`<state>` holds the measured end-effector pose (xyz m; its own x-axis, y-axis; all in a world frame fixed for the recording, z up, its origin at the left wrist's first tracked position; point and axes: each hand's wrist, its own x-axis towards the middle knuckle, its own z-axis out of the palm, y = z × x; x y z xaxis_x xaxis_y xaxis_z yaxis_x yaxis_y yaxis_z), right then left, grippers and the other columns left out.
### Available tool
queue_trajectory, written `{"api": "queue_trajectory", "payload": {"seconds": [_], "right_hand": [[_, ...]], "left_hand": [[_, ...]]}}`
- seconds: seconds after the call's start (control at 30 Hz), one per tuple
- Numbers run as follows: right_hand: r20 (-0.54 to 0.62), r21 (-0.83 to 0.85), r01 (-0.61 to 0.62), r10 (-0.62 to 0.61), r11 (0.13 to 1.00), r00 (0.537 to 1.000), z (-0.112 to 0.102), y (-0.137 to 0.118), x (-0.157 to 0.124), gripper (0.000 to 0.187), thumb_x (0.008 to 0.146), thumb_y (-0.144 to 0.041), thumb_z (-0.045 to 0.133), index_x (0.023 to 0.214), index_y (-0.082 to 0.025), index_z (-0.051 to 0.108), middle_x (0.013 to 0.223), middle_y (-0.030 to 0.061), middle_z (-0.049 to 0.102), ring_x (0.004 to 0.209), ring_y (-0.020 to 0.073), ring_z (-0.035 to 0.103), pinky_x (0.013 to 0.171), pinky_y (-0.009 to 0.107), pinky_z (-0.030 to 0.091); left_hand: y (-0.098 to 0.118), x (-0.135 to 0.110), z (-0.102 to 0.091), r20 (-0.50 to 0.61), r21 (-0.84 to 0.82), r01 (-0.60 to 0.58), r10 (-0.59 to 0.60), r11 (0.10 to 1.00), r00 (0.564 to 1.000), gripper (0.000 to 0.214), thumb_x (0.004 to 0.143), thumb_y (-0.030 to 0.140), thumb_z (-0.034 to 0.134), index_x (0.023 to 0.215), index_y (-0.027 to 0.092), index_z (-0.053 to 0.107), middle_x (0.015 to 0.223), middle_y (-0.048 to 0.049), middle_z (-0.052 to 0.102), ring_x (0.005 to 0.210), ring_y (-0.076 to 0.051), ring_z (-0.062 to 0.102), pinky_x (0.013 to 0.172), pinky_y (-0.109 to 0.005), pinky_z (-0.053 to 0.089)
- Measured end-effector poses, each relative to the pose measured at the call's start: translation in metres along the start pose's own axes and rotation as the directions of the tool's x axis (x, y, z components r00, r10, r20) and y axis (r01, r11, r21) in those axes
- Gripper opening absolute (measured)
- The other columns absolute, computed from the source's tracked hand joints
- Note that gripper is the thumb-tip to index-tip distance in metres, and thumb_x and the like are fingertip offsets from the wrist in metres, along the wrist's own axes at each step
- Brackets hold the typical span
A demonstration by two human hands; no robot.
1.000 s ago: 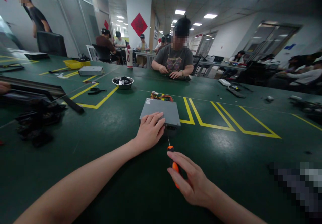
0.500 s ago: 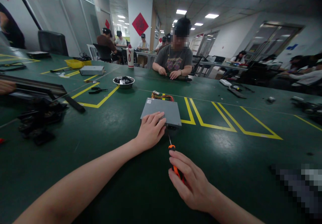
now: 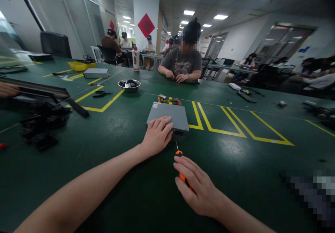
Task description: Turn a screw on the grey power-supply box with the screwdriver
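A grey metal computer power supply [image 3: 176,113] lies on the green table, its bundle of coloured wires [image 3: 172,101] at the far side. My left hand [image 3: 157,135] rests on its near left part, fingers stretched flat over the top, without wrapping around it. In my right hand [image 3: 197,184] is a screwdriver [image 3: 179,153] with an orange and black handle. Its thin shaft points away from me, toward the near face of the power supply. The tip appears just short of the dark socket [image 3: 179,133] there; I cannot tell whether it touches anything.
A metal bowl [image 3: 129,85] with dark parts stands beyond, left of the power supply. Farther left are a grey metal box [image 3: 96,73], a yellow tray [image 3: 81,66] and black parts [image 3: 43,125]. A person [image 3: 180,62] sits across the table. Another hand [image 3: 7,90] shows at the left edge.
My right-hand fingers have shifted slightly on the screwdriver handle. My left hand and the power supply have stayed in place.
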<state>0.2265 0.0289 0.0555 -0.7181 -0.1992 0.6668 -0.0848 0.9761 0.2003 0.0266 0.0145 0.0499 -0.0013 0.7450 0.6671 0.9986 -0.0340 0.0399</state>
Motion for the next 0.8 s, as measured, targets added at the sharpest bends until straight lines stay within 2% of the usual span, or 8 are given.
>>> {"api": "queue_trajectory", "payload": {"seconds": [0.1, 0.23, 0.37, 0.5, 0.63, 0.8], "right_hand": [[-0.031, -0.014, -0.080, 0.079, 0.997, 0.996, 0.0019, 0.0002, -0.0032, 0.017, 0.074, -0.008, 0.056, 0.088, -0.018, 0.054, 0.106, 0.0097, 0.053, 0.116, 0.0253, 0.045, 0.091, 0.045, 0.048], [0.016, 0.018, 0.004, -0.004, 1.000, 1.000, 0.0008, 0.0021, -0.0038, 0.016, 0.076, -0.006, 0.052, 0.091, -0.013, 0.054, 0.109, 0.0136, 0.053, 0.118, 0.0280, 0.044, 0.090, 0.044, 0.049], [-0.005, 0.029, -0.045, 0.045, 0.999, 0.999, -0.0008, 0.0045, -0.0036, 0.015, 0.076, -0.003, 0.048, 0.088, -0.011, 0.052, 0.114, 0.0162, 0.048, 0.120, 0.0293, 0.042, 0.089, 0.046, 0.049], [-0.024, -0.016, -0.026, 0.025, 1.000, 0.999, -0.0028, 0.0037, -0.0022, 0.012, 0.077, -0.015, 0.056, 0.088, -0.013, 0.051, 0.109, 0.0143, 0.051, 0.117, 0.0311, 0.045, 0.086, 0.050, 0.049], [-0.019, 0.021, -0.007, 0.008, 1.000, 1.000, -0.0062, 0.0022, 0.0013, 0.013, 0.077, -0.004, 0.048, 0.088, -0.011, 0.052, 0.108, 0.0158, 0.054, 0.116, 0.0288, 0.046, 0.086, 0.043, 0.051], [-0.008, 0.067, 0.001, 0.000, 0.998, 1.000, -0.0055, 0.0018, 0.0011, 0.017, 0.076, -0.002, 0.048, 0.090, -0.009, 0.053, 0.107, 0.0162, 0.052, 0.119, 0.0302, 0.043, 0.089, 0.044, 0.049]], "left_hand": [[0.0003, 0.0002, -0.0009, -0.001, 0.000, -0.006, 0.006, 1.000, 1.000, 0.022, 0.086, 0.024, 0.044, 0.107, 0.019, 0.052, 0.126, -0.0077, 0.051, 0.118, -0.022, 0.043, 0.093, -0.039, 0.032], [0.0002, -0.0002, -0.0012, 0.008, -0.003, 0.002, -0.002, 1.000, 1.000, 0.022, 0.087, 0.024, 0.043, 0.107, 0.019, 0.051, 0.127, -0.0078, 0.050, 0.119, -0.022, 0.042, 0.093, -0.039, 0.032], [0.0004, -0.0005, -0.0012, 0.015, -0.002, -0.001, 0.001, 1.000, 1.000, 0.023, 0.087, 0.025, 0.043, 0.107, 0.019, 0.051, 0.128, -0.0078, 0.050, 0.119, -0.022, 0.042, 0.094, -0.039, 0.031], [0.0009, -0.0001, -0.0018, 0.006, -0.004, 0.006, -0.006, 1.000, 1.000, 0.022, 0.086, 0.024, 0.044, 0.107, 0.020, 0.052, 0.127, -0.0074, 0.051, 0.119, -0.022, 0.043, 0.093, -0.039, 0.032], [0.0008, 0.0003, -0.0019, 0.000, -0.014, 0.008, -0.008, 1.000, 1.000, 0.022, 0.086, 0.023, 0.044, 0.107, 0.020, 0.052, 0.126, -0.0073, 0.051, 0.118, -0.022, 0.043, 0.093, -0.039, 0.033], [0.0008, 0.0003, -0.0019, -0.001, -0.012, 0.001, -0.001, 1.000, 1.000, 0.023, 0.087, 0.025, 0.043, 0.107, 0.020, 0.052, 0.126, -0.0075, 0.051, 0.118, -0.022, 0.044, 0.092, -0.039, 0.033]]}}
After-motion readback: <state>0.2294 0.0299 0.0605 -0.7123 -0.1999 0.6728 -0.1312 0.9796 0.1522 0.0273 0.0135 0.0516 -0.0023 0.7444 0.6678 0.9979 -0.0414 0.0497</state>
